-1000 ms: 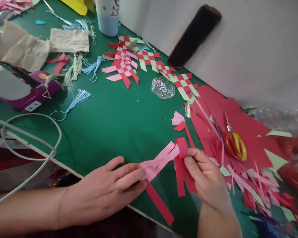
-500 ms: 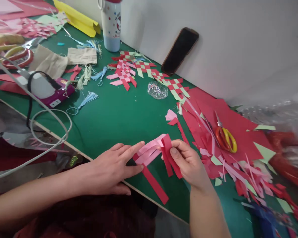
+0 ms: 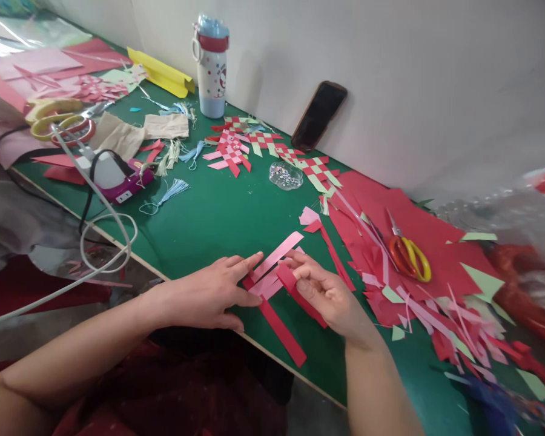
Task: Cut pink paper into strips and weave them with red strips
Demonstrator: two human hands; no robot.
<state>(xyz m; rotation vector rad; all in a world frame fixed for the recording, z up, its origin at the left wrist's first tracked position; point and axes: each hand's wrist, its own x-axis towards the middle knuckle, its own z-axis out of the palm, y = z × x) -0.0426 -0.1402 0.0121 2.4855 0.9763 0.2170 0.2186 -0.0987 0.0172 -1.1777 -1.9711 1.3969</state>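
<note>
Near the front edge of the green table, my left hand [image 3: 218, 287] lies with fingers stretched out, its fingertips pressing on the joined end of some paper strips. From there pink paper strips [image 3: 279, 254] fan up to the right, and a red paper strip [image 3: 284, 333] slants down to the right. My right hand [image 3: 327, 297] pinches a folded red paper strip [image 3: 288, 278] among the pink ones; its fingers hide part of the crossing. Farther back lie woven red, pink and green paper fish [image 3: 231, 148], beside a small clear dish of beads [image 3: 285, 175].
Scissors [image 3: 409, 257] lie on red paper sheets [image 3: 372, 200] at right, among paper scraps. A bottle [image 3: 212, 72] stands by the wall, where a phone [image 3: 319, 115] leans. At left are tassels [image 3: 168, 194], a purple power strip [image 3: 129, 184], a white cable [image 3: 129, 242] and another person's sleeve [image 3: 18, 206].
My right hand has shifted left with the red strip, which now bends among the pink strips. The pink strips have spread apart. The view has tilted up slightly; my left hand stays on the joined end.
</note>
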